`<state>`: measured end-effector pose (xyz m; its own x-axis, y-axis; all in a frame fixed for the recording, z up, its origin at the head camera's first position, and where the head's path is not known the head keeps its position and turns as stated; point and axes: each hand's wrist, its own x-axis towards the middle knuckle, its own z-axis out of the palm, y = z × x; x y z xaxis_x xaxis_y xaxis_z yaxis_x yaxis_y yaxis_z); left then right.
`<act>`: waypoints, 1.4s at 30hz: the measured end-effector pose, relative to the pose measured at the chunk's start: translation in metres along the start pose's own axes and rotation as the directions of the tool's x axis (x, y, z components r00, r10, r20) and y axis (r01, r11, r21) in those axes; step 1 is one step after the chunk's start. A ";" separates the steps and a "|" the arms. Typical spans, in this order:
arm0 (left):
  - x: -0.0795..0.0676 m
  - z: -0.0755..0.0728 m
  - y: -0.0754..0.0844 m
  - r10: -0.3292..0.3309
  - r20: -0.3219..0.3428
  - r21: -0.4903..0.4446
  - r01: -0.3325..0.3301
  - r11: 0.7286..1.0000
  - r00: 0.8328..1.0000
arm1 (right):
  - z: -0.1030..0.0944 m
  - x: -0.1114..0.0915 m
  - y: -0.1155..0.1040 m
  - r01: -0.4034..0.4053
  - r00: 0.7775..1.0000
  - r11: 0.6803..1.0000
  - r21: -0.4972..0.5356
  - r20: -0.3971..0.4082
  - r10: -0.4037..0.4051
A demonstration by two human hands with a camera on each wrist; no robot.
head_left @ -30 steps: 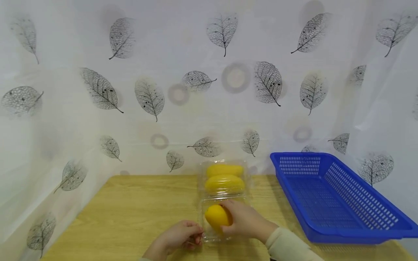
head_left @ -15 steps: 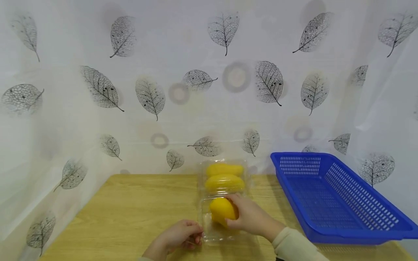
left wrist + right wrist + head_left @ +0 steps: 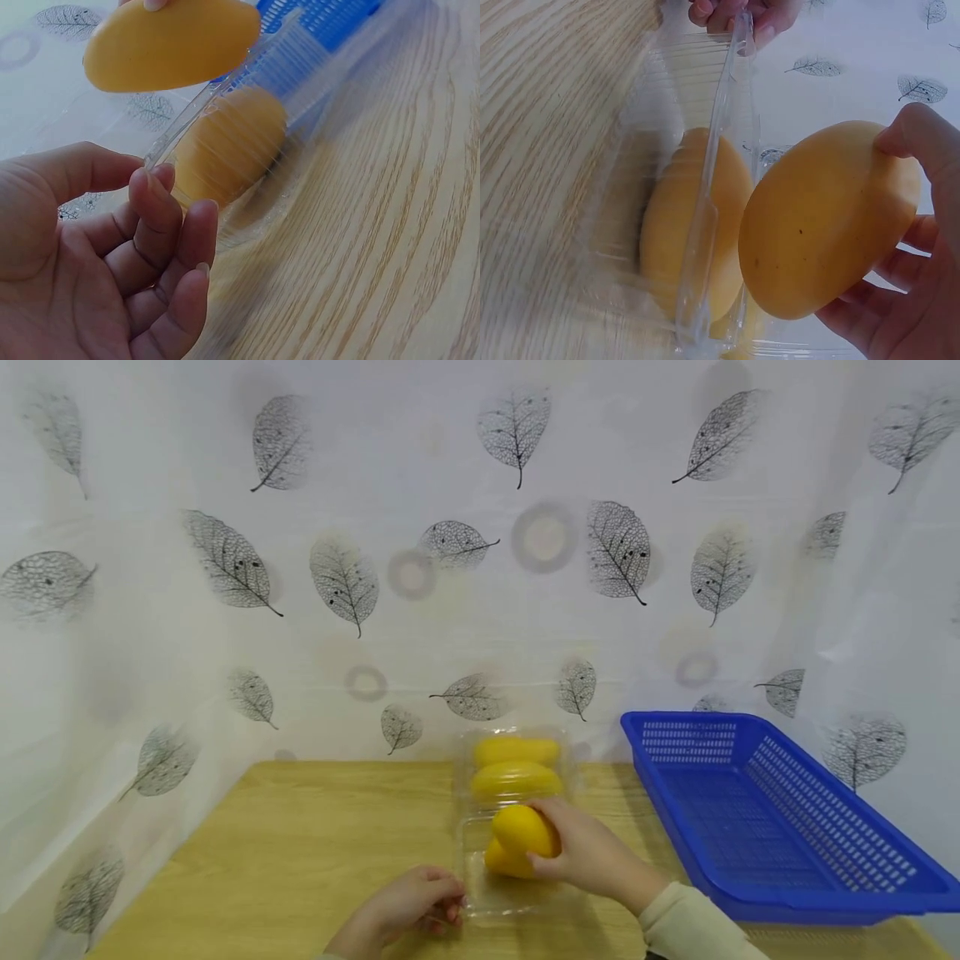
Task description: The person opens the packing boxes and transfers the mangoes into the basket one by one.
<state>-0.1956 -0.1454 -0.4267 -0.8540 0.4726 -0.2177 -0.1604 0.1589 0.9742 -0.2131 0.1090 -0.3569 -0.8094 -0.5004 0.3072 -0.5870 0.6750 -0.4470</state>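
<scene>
My right hand [image 3: 596,856] grips a yellow mango [image 3: 527,831], thumb on one side and fingers on the other. Just above the near part of a clear plastic fruit box [image 3: 498,911], this mango overlaps a second mango [image 3: 236,139] lying inside. At the box's near left corner, my left hand [image 3: 416,902] pinches the rim between thumb and forefinger, its other fingers curled loosely, as the left wrist view shows. Farther back, two more yellow mangoes [image 3: 516,782] show through clear ribbed plastic. Small dark specks dot the held mango [image 3: 817,225] in the right wrist view.
To the right stands a blue perforated plastic basket [image 3: 750,893], its near end close to the table's right edge. A pale curtain [image 3: 480,610] printed with leaves hangs behind and left of the wooden table [image 3: 315,827].
My right hand has moved up and right in the head view with the mango, uncovering part of the mango lying beneath. The left hand has stayed at the box's corner.
</scene>
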 end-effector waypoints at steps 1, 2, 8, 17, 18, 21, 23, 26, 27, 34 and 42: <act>-0.001 -0.001 0.000 -0.002 0.000 0.000 0.002 1.000 1.000 | -0.001 -0.001 0.000 0.000 1.000 1.000 -0.003 -0.001 0.000; -0.001 -0.001 -0.001 -0.003 0.000 0.001 0.003 1.000 1.000 | -0.002 -0.001 0.001 -0.002 1.000 1.000 -0.006 0.001 0.002; -0.001 -0.002 -0.002 0.003 0.005 -0.008 -0.003 1.000 1.000 | -0.009 -0.008 0.004 -0.029 1.000 0.999 -0.023 -0.002 0.029; 0.002 0.001 -0.001 0.008 -0.014 0.007 -0.008 1.000 1.000 | -0.029 -0.018 0.012 -0.021 1.000 0.998 -0.051 -0.024 0.020; 0.002 0.001 -0.001 0.004 -0.017 0.012 -0.004 1.000 1.000 | -0.031 -0.019 0.013 -0.015 0.999 0.998 -0.057 -0.030 0.013; 0.002 0.001 -0.001 -0.011 -0.019 0.018 0.011 1.000 1.000 | -0.039 -0.022 0.015 -0.003 0.998 0.996 -0.086 -0.057 -0.002; 0.002 0.000 -0.002 -0.014 -0.017 0.018 0.014 1.000 1.000 | -0.045 -0.024 0.016 -0.020 0.997 0.994 -0.104 -0.081 0.011; 0.002 0.000 -0.003 -0.009 -0.015 0.018 0.009 1.000 1.000 | -0.057 -0.028 0.019 -0.053 0.993 0.989 -0.135 -0.116 0.038; 0.002 -0.001 -0.003 -0.009 -0.012 0.017 0.009 1.000 1.000 | -0.061 -0.029 0.020 -0.059 0.992 0.988 -0.140 -0.122 0.042; 0.002 0.001 -0.002 -0.016 -0.021 0.019 0.016 1.000 1.000 | -0.094 -0.038 0.038 -0.122 0.988 0.978 -0.168 -0.115 0.103; 0.002 0.000 -0.002 -0.013 -0.015 0.012 0.013 1.000 1.000 | -0.120 -0.047 0.063 -0.162 0.984 0.963 -0.217 -0.107 0.141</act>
<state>-0.1972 -0.1448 -0.4286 -0.8594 0.4572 -0.2290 -0.1653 0.1754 0.9705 -0.2138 0.2400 -0.2990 -0.8812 -0.3390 0.3295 -0.4376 0.8486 -0.2973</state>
